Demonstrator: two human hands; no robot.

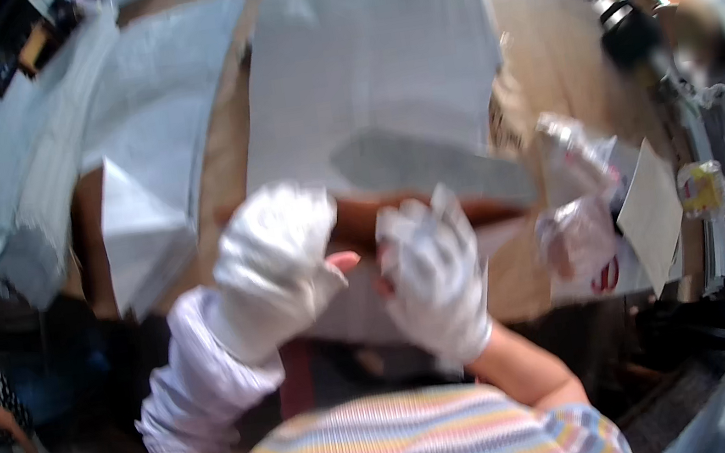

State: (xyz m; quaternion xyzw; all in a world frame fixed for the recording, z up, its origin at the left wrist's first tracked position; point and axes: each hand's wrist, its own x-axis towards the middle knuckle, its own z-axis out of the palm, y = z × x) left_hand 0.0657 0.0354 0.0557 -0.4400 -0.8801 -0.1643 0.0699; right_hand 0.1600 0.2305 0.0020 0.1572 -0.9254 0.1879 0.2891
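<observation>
A large pale sheet (pixel 368 68) lies in front of me, perhaps the top of a stack. Along its near side is a grey flap-like strip (pixel 428 162) with a brown band (pixel 357 220) under it. My left hand (pixel 278 252), in a white glove with the thumb tip bare, is curled at the left end of this band. Whatever its fingers hold is hidden. My right hand (pixel 434 272), also white-gloved, hovers over or touches the band to the right, its fingers smeared by motion. Another white sheet edge (pixel 360 306) shows below the hands.
Stacks of pale sheets (pixel 150 99) stand to the left, one with a folded white corner (pixel 139 216). Crumpled clear plastic (pixel 581 233) and a white card (pixel 651 218) lie on the right of the brown table surface (pixel 542 53). Another person's arm (pixel 13 428) shows at the far left.
</observation>
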